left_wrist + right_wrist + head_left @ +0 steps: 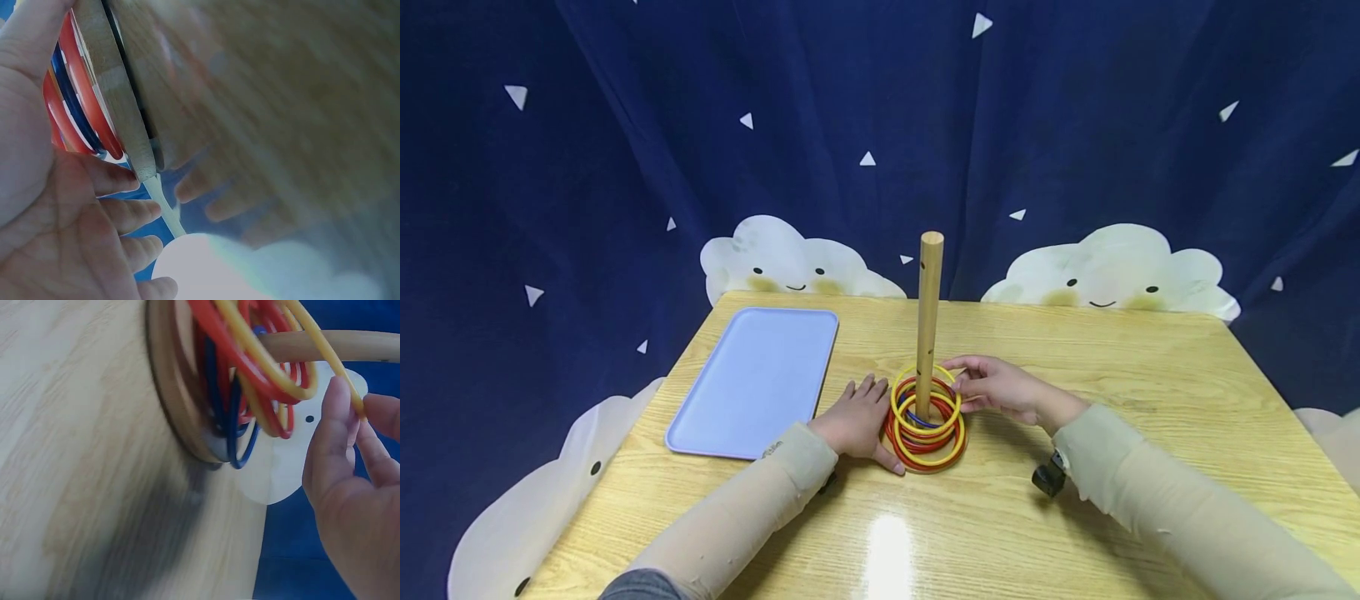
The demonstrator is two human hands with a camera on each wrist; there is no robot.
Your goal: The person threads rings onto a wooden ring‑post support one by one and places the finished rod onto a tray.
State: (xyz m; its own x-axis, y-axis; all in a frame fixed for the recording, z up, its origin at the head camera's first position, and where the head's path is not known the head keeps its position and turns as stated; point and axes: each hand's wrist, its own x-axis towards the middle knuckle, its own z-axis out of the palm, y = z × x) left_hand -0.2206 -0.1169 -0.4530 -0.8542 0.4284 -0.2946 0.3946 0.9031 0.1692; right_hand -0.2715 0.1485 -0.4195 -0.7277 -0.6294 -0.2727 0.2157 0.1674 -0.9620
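A wooden peg [929, 308] stands upright on a round wooden base [115, 75]. Red, yellow and blue rings are piled around its foot. Fingertips and thumb of my right hand [1003, 390] pinch a yellow ring [325, 350] at its right side. That ring circles the peg, tilted and raised above the pile. Two blue rings [234, 425] hang low near the base in the right wrist view. With fingers spread, my left hand [859, 421] lies at the left of the base, thumb along its front edge.
A light blue tray [756, 379] lies on the wooden table [1112, 375] left of the stand. Behind the table hangs a dark blue curtain [865, 100] with clouds and white triangles. A black wrist device [1048, 477] sits under the right sleeve.
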